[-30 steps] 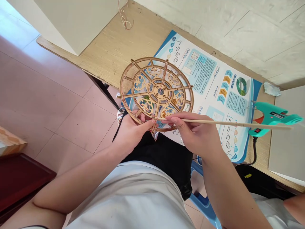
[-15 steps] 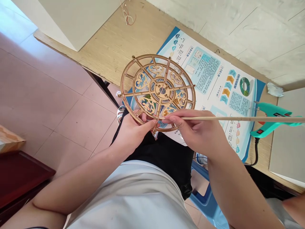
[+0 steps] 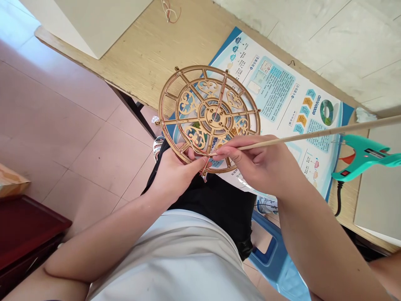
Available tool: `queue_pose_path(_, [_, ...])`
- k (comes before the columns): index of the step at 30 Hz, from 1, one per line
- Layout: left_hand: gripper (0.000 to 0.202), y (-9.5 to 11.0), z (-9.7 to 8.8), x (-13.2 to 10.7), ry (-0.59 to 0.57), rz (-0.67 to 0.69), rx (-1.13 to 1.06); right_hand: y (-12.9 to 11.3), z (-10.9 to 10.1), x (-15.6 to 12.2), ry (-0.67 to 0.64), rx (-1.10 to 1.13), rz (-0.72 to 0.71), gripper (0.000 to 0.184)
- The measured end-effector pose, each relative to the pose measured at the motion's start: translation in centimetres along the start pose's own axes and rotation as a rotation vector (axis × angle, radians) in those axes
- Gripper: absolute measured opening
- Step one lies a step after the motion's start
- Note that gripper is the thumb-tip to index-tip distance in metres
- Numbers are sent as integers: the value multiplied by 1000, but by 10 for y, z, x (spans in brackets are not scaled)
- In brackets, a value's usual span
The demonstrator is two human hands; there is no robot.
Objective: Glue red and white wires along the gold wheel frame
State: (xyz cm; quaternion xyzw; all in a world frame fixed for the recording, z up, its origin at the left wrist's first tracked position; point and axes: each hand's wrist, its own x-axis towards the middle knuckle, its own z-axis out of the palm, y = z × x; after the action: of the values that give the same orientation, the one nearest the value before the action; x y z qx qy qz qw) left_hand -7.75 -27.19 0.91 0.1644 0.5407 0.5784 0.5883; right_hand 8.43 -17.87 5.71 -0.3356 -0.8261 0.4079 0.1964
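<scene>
The left hand grips the lower rim of a round, golden-brown wooden fretwork wheel. Its thumb presses on the front face and its fingers are curled behind. The fretwork wheel is held up off any surface, its upper part in front of the near edge of the pale wooden table and its lower rim over the person's dark-clothed lap. A thin reddish strand runs from its upper rim down to the hub.

The right hand pinches a long, thin, pale wooden stick between thumb and forefinger, close to one end. That end meets the wheel's lower rim just beside the left thumb, and the rest of the wooden stick slants up and away to the right, out of view.

On the table behind the wheel lies a blue-and-white printed poster sheet, its corner hanging over the near edge. To the right, a teal plastic hot-glue gun rests partly on the poster, its black cord dropping over the table edge. Beside it lies a grey board. A white board leans at the table's far left, with a loop of coppery wire near it and a crumpled scrap of white paper at the far right. Below, a blue plastic stool stands on pinkish floor tiles, with a dark red cabinet at the left.
</scene>
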Motion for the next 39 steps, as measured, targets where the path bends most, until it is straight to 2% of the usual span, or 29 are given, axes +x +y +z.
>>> queue_pose_path(5, [17,-1,-1,1,2,-3,16,0,1,5,-32,-23,-1,21])
queue_pose_path(9, [18,-4,-5,4,-62,22,-29,0,-2,3,-53,-54,-47,22])
queue_pose_path(11, [20,-5,-7,7,-100,17,-59,1,-3,-5,-56,11,-71,22])
queue_pose_path(13, [23,-5,-9,9,-100,-3,-62,4,-3,-17,80,204,-80,23])
queue_pose_path(15, [30,-5,-12,10,-82,-20,-57,10,-1,-31,390,409,-77,24])
queue_pose_path(17, [39,-4,-14,10,-68,-24,-57,18,1,-46,676,451,-47,22])
queue_pose_path(19, [41,-2,-13,8,-73,-31,-58,26,2,-61,806,367,40,16])
queue_pose_path(22, [27,5,-7,3,-84,-48,-56,37,-2,-82,786,162,192,12])
queue_pose_path(26, [26,16,6,-6,-81,-24,-77,32,-7,-103,736,19,265,17])
queue_pose_path(29, [37,16,16,-16,-49,56,-79,10,0,-108,714,-24,225,13])
queue_pose_path(31, [40,13,23,-23,-17,143,-52,-10,12,-107,679,-36,130,16])
queue_pose_path(34, [36,9,35,-34,24,264,-10,-35,37,-101,711,156,25,30])
queue_pose_path(36, [36,8,42,-40,34,329,1,-45,52,-98,768,308,17,36])
queue_pose_path(39, [36,8,48,-44,14,395,45,-49,68,-96,844,421,43,43])
